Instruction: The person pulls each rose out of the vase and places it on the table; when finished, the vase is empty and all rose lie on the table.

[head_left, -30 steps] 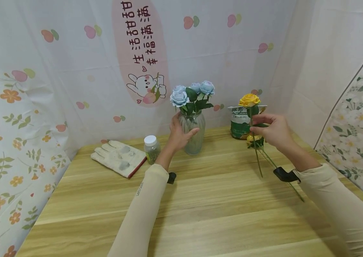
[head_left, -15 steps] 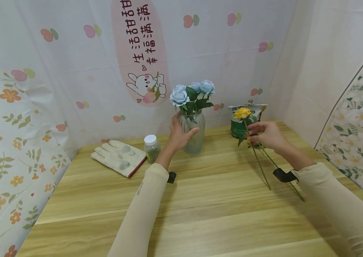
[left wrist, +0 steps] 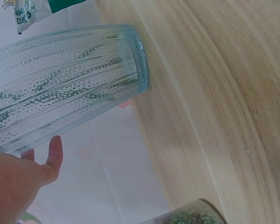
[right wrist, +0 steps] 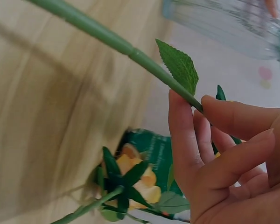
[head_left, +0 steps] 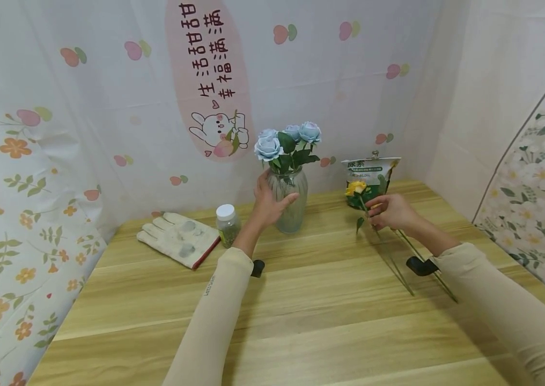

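Observation:
My left hand holds the side of a ribbed glass vase, thumb across its front. The vase stands upright with several pale blue roses in it. To the right, my right hand pinches the green stem of a yellow rose between thumb and fingers. That flower leans left, its stem slanting down toward the table. Behind this hand lies a second yellow rose on the table, its head hidden in the head view.
A green-and-white bag with a clip on top stands at the back right. Left of the vase are a white-capped jar and a pale work glove. Printed cloth hangs behind the wooden table.
My right hand has moved down and slightly left with the yellow rose, whose flower tips lower and further left while the stem's end shifts right and nearer. The left hand stays on the vase.

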{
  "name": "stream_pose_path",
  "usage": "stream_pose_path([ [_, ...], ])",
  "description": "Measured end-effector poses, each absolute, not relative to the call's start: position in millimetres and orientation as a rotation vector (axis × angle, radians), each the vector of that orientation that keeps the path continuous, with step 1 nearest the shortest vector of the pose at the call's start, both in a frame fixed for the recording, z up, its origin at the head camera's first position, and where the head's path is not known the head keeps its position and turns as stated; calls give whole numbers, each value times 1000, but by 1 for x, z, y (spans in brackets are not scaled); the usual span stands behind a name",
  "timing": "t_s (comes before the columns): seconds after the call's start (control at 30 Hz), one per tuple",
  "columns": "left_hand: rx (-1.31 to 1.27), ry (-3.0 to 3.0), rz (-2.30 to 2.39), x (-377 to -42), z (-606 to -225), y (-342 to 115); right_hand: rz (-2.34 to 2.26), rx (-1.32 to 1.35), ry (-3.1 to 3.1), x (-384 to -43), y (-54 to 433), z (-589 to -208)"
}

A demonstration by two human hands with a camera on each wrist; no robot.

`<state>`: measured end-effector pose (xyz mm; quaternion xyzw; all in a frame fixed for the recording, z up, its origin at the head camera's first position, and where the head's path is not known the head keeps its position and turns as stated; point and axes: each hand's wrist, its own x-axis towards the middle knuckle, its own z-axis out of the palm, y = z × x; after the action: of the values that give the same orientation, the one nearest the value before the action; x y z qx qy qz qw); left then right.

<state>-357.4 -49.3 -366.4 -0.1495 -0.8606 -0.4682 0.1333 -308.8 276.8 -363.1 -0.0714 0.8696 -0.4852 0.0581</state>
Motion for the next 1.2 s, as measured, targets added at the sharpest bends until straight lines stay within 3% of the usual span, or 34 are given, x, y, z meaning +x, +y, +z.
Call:
stream_pose_path([
  [1.2, -459, -2462, -1387, -358, -367, -48, -1346, -197, 2558, -326, 283, -398],
])
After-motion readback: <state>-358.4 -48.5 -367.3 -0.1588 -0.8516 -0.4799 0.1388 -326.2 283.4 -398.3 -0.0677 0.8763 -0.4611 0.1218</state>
